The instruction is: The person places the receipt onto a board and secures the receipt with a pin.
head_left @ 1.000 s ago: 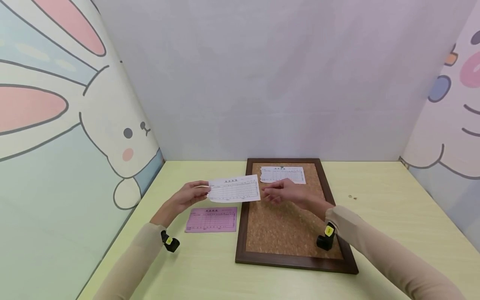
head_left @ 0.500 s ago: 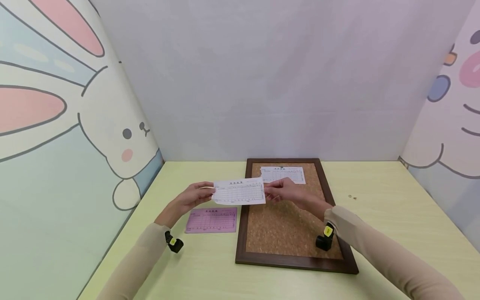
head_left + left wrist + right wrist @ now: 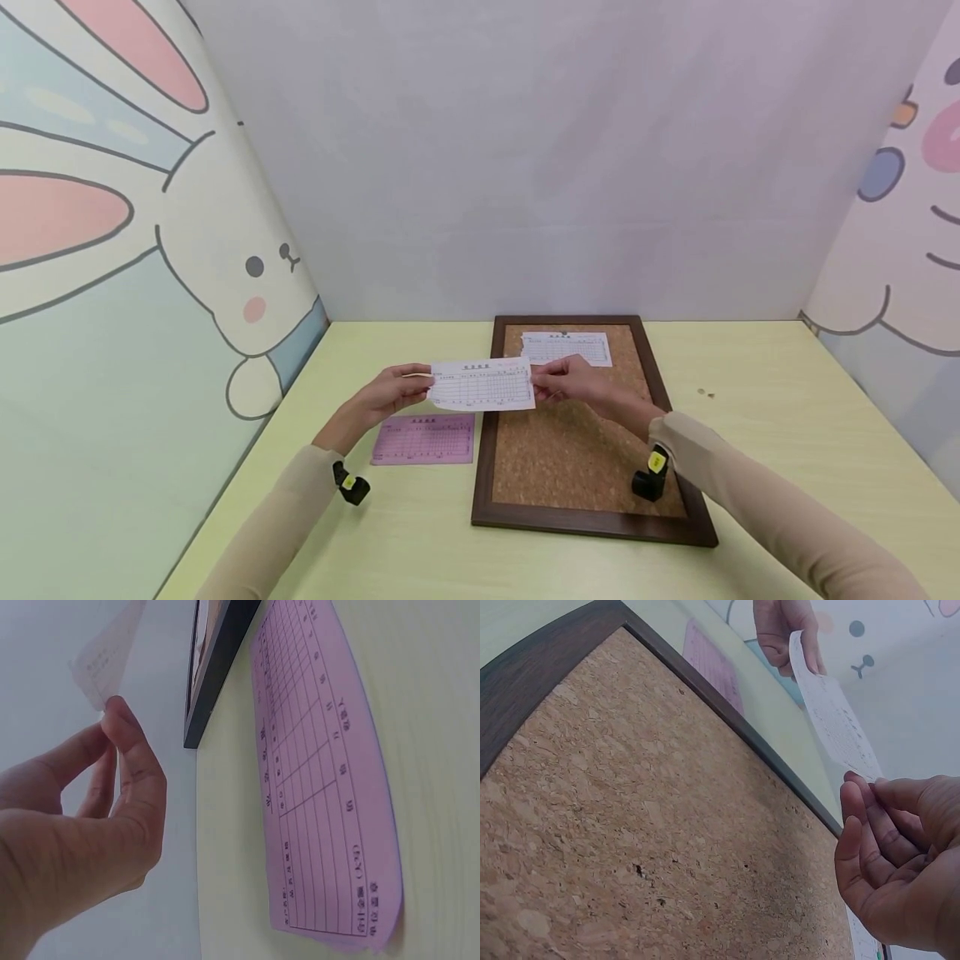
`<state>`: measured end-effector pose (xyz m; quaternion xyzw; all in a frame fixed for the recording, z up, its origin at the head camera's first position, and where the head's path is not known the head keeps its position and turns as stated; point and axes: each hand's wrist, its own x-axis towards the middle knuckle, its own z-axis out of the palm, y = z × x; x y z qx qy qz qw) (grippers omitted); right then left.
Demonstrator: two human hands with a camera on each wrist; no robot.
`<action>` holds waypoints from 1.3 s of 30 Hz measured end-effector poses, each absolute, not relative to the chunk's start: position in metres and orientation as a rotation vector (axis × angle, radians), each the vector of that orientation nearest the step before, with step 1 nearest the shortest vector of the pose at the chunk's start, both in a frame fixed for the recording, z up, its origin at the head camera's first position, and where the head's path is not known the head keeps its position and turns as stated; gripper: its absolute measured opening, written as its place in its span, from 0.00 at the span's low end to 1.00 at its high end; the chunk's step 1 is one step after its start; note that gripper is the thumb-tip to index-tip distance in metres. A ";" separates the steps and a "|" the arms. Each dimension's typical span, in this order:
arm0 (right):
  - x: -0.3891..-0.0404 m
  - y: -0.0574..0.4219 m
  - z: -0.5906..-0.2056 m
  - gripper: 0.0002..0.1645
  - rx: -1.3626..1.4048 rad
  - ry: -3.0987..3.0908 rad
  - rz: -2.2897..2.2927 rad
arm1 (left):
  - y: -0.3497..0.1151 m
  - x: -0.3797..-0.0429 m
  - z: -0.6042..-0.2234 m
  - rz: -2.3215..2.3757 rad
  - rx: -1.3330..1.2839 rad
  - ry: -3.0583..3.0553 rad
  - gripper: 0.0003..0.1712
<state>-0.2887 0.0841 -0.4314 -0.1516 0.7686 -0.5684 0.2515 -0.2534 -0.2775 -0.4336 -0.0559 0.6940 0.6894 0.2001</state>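
A white printed form slip [image 3: 480, 385] is held up between my two hands, raised over the left side of the framed cork board [image 3: 577, 467]. My left hand [image 3: 386, 393] pinches its left end between thumb and fingers. At the opposite end, my right hand [image 3: 573, 382] pinches the slip's right edge, as the right wrist view also shows. Below on the table lies a pink form slip [image 3: 423, 439], flat and left of the board; it fills much of the left wrist view [image 3: 322, 780]. Another white form slip [image 3: 567, 347] sits at the top of the cork, a dark pin [image 3: 564, 333] at its upper edge.
The board's dark wooden frame [image 3: 592, 521] forms a raised edge on the pale table [image 3: 787, 433]. Small brass-coloured bits [image 3: 705, 392] lie right of the board. A grey wall [image 3: 562, 167] stands behind, with cartoon-printed panels [image 3: 255, 350] at both sides.
My left hand has moved right with the white slip, bringing its free end to my right hand. The right fingers now pinch that edge. The pink slip and board stay put.
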 end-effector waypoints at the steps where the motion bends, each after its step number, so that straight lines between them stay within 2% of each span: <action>1: -0.288 0.084 -0.432 0.18 -0.411 2.093 -1.547 | -0.277 -0.254 -0.433 1.926 -0.155 1.941 0.21; 18: -0.287 0.087 -0.432 0.16 -0.368 2.155 -1.522 | -0.273 -0.256 -0.435 1.949 -0.124 1.877 0.16; 29: -0.289 0.095 -0.434 0.18 -0.387 2.180 -1.508 | -0.268 -0.256 -0.440 1.906 -0.085 1.903 0.22; 39: -0.293 0.105 -0.435 0.18 -0.342 2.200 -1.512 | -0.255 -0.263 -0.438 1.825 -0.111 2.001 0.22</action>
